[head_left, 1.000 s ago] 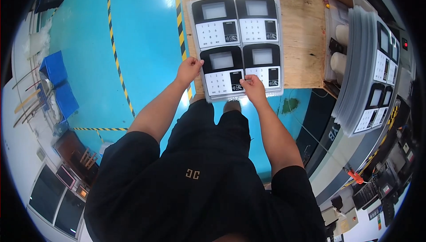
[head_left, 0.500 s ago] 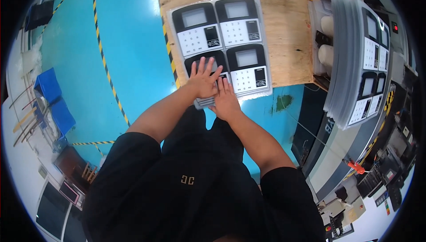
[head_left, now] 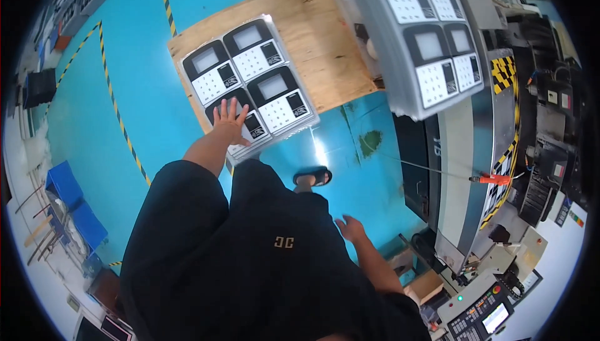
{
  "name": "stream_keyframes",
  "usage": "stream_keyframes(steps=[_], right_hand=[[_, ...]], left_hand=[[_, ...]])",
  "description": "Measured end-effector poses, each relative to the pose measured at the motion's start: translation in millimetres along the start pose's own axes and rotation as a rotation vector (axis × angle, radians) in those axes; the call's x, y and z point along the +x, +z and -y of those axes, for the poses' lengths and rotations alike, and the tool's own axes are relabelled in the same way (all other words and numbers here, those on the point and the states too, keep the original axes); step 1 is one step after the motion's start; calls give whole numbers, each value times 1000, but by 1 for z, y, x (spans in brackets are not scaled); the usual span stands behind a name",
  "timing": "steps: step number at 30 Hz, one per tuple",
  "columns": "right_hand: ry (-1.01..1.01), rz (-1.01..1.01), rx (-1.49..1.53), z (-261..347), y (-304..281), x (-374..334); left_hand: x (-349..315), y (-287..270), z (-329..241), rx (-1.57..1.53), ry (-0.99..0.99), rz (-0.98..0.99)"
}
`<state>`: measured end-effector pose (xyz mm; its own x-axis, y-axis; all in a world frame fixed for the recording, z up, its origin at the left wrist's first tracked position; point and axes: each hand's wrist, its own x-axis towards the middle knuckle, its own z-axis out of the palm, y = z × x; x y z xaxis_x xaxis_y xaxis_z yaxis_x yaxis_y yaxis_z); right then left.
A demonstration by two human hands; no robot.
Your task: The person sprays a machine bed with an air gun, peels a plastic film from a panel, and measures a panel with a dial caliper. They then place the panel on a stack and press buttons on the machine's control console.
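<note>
My left hand (head_left: 230,122) lies with spread fingers on the lower left panel of a plastic-covered stack of printed keypad sheets (head_left: 251,78). Each top-sheet panel has a black surround, a pale window and a white number area. The stack rests at an angle on a wooden board (head_left: 306,28), its near corner past the edge. My right hand (head_left: 350,227) hangs over the floor at my right side, fingers apart and nothing seen in it.
A taller stack of similar sheets (head_left: 431,81) stands to the right, beside a grey machine (head_left: 456,172). An orange-red air gun (head_left: 494,180) lies on it, with a thin hose. A control panel (head_left: 481,319) is at lower right. Striped tape (head_left: 112,97) marks the blue floor.
My right hand has left the sheet stack and swung back to my right side. The left hand stays on the stack. The view has turned, and my foot now shows on the floor.
</note>
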<state>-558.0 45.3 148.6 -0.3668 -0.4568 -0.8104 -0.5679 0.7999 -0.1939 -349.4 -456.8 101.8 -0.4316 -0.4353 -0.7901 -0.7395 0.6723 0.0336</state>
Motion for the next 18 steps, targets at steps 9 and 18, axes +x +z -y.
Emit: stream_keyframes(steps=[9, 18], right_hand=[[261, -150, 458, -222, 95, -91], [285, -321, 598, -341, 183, -96]], left_hand=[[-11, 80, -145, 192, 89, -205], [21, 124, -387, -17, 854, 184]])
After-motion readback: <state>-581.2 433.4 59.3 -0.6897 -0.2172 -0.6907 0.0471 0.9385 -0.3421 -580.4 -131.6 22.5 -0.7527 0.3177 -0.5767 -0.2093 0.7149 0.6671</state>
